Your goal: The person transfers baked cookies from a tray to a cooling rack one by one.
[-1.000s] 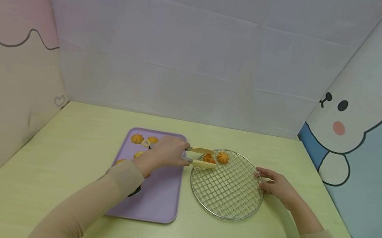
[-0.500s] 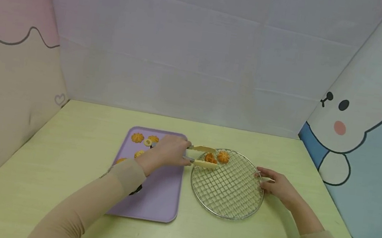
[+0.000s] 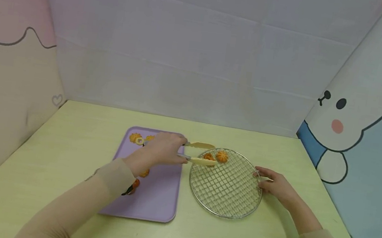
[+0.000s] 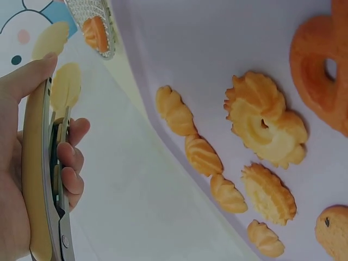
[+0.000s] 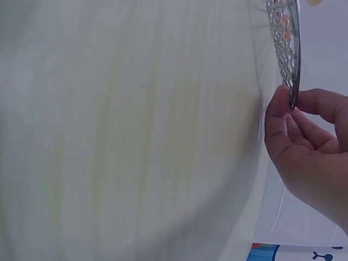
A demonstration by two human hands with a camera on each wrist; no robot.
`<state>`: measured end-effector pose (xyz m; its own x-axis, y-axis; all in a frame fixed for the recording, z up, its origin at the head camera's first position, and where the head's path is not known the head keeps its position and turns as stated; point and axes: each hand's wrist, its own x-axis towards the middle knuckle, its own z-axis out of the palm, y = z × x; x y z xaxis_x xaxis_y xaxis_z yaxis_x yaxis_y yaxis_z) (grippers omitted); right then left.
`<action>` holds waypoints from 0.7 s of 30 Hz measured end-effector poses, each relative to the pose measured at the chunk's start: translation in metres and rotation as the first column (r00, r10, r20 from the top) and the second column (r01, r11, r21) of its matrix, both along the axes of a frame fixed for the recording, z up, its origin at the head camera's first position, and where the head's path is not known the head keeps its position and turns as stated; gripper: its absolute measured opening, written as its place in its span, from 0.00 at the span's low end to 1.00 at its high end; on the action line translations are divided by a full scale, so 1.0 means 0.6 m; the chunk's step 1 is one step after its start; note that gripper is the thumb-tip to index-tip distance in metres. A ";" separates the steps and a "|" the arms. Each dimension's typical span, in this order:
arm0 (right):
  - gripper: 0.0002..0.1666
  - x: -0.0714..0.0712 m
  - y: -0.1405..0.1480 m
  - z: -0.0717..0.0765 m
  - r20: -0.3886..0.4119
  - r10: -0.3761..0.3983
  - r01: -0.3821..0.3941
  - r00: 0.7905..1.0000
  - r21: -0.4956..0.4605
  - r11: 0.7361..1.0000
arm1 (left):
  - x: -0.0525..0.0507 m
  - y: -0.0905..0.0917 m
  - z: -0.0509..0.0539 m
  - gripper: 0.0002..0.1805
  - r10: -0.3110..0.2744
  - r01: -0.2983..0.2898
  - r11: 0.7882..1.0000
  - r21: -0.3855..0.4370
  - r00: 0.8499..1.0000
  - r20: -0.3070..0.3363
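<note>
Left grip [image 3: 162,149] holds spread tongs [image 3: 203,162] at the rack's [image 3: 228,190] edge.

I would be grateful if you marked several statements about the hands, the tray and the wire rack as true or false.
1. The left hand holds yellow-and-silver tongs. True.
2. The right hand pinches the rim of a round silver wire rack. True.
3. Golden baked cookies lie on the flat, rectangular lilac tray. True.
4. In the head view, the rack lies left of the tray. False: it lies to the right.
5. The tips of the tongs are pressed together. False: they stand apart.
6. Nothing lies on the rack. False: two small orange-brown cookies show on it.
</note>
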<state>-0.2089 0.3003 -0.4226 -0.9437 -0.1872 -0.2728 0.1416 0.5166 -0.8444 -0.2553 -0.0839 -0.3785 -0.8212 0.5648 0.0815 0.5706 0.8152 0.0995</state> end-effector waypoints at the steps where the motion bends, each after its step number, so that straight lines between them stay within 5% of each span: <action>1: 0.35 0.001 0.000 0.000 0.002 -0.002 0.002 1.000 -0.007 1.000 | 0.002 -0.002 0.003 0.33 0.002 -0.002 1.000 0.007 1.000 0.007; 14: 0.37 0.001 0.000 -0.002 0.030 -0.011 0.012 0.999 -0.058 0.998 | 0.026 -0.043 0.028 0.38 -0.003 0.007 0.998 0.065 0.998 -0.065; 21: 0.37 0.001 0.001 -0.003 0.036 -0.010 0.012 0.999 -0.055 0.998 | 0.047 -0.073 0.047 0.35 0.040 -0.036 0.997 0.075 0.997 -0.059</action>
